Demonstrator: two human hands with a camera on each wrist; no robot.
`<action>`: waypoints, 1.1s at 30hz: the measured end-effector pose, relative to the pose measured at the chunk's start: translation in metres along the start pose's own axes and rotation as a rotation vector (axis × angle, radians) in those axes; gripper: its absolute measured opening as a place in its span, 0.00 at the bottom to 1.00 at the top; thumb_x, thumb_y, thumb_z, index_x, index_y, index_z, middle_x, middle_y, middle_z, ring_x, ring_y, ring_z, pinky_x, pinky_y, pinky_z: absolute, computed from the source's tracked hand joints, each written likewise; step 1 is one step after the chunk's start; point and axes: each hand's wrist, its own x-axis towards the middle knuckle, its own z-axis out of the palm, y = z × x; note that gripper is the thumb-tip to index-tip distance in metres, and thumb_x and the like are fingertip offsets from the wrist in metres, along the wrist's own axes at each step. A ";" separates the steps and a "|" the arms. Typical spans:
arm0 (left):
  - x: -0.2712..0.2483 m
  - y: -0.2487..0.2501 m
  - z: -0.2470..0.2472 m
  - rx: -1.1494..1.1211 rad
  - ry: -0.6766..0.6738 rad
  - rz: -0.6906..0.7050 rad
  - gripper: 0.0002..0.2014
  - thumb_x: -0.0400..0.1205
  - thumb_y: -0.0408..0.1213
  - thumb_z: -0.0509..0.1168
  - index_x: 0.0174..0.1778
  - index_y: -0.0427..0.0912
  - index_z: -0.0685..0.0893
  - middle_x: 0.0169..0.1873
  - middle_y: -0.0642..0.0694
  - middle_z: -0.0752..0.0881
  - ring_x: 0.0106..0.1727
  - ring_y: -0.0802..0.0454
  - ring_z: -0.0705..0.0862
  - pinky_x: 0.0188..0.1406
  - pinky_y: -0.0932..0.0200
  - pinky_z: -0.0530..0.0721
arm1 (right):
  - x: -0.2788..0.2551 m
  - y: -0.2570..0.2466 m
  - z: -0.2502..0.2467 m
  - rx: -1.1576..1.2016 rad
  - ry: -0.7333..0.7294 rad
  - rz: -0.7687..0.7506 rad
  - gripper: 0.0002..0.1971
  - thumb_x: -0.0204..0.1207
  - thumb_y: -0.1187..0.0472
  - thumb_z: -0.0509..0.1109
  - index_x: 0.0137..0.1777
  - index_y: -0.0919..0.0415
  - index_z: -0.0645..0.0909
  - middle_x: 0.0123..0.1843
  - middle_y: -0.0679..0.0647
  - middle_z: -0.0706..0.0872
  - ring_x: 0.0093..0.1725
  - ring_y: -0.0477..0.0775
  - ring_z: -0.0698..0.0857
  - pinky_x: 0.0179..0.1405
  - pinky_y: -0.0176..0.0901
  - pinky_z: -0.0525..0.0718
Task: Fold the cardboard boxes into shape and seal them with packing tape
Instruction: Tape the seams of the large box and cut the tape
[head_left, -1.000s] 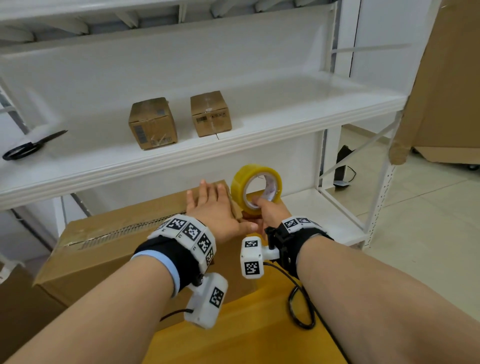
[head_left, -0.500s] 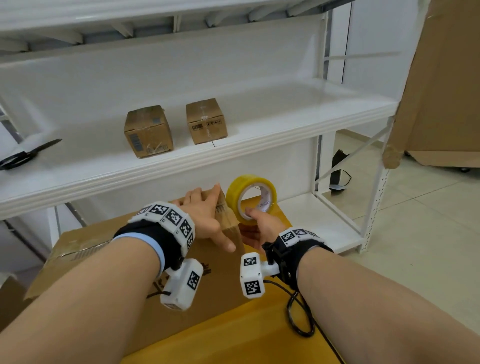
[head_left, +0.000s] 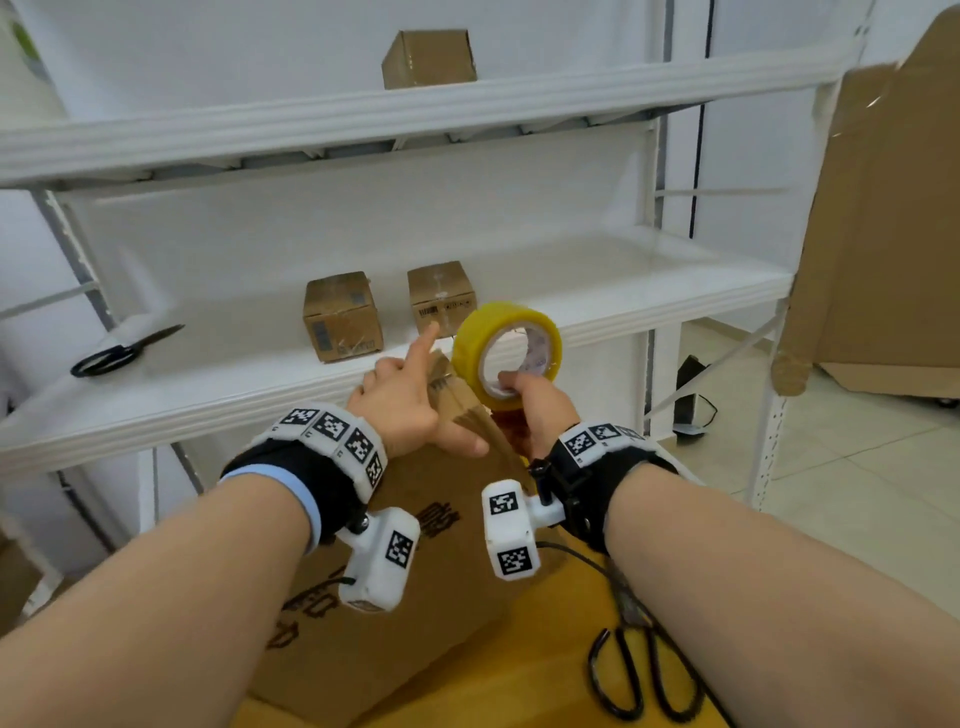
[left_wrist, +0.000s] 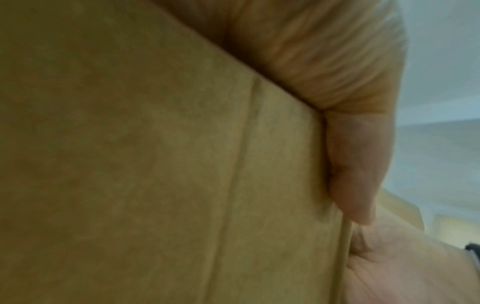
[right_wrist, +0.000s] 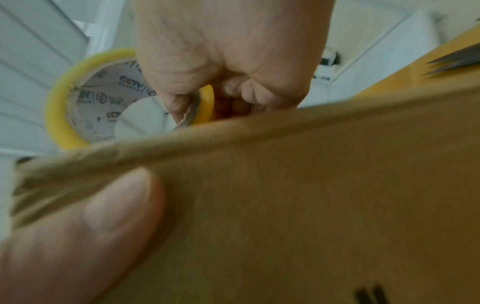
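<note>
A large brown cardboard box (head_left: 415, 571) stands tilted on the yellow table (head_left: 561, 649), printed face toward me. My left hand (head_left: 410, 400) grips its upper corner, with the thumb (left_wrist: 358, 164) pressed on the near face, the other fingers over the far side and the index finger raised. My right hand (head_left: 530, 400) holds a yellow tape roll (head_left: 483, 332) upright just right of that corner, thumb inside the core. In the right wrist view the tape roll (right_wrist: 57, 107) shows behind the box edge (right_wrist: 233, 139). The box's far side is hidden.
Black scissors (head_left: 644, 675) lie on the table at my right forearm. On the white shelf (head_left: 675, 312) behind are two small taped boxes (head_left: 340, 317) (head_left: 441, 296) and another pair of scissors (head_left: 119, 353). One box (head_left: 428, 57) sits on the upper shelf. Big cardboard sheets (head_left: 883, 234) lean at right.
The large box has been tipped up from lying flat. My left hand went from flat on its top to gripping its corner. The tape roll rose with my right hand.
</note>
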 end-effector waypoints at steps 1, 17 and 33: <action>-0.003 -0.001 -0.009 -0.080 0.052 0.014 0.73 0.47 0.64 0.81 0.82 0.70 0.38 0.79 0.36 0.60 0.80 0.34 0.59 0.78 0.32 0.63 | -0.006 -0.012 0.008 -0.030 0.008 -0.037 0.15 0.70 0.52 0.75 0.49 0.63 0.87 0.41 0.62 0.91 0.37 0.61 0.89 0.42 0.53 0.90; -0.082 -0.102 -0.019 -0.610 0.357 -0.052 0.78 0.39 0.70 0.81 0.84 0.66 0.42 0.76 0.48 0.61 0.80 0.45 0.58 0.80 0.35 0.62 | -0.083 -0.035 0.139 -0.579 -0.127 -0.409 0.15 0.68 0.50 0.74 0.45 0.63 0.88 0.44 0.62 0.92 0.48 0.66 0.90 0.54 0.63 0.89; -0.127 -0.145 -0.019 -1.207 0.251 -0.303 0.26 0.67 0.33 0.69 0.63 0.41 0.79 0.41 0.46 0.83 0.40 0.53 0.80 0.38 0.65 0.80 | -0.082 0.029 0.186 -1.001 -0.334 -0.590 0.14 0.80 0.44 0.67 0.47 0.55 0.84 0.45 0.57 0.89 0.46 0.62 0.88 0.51 0.59 0.88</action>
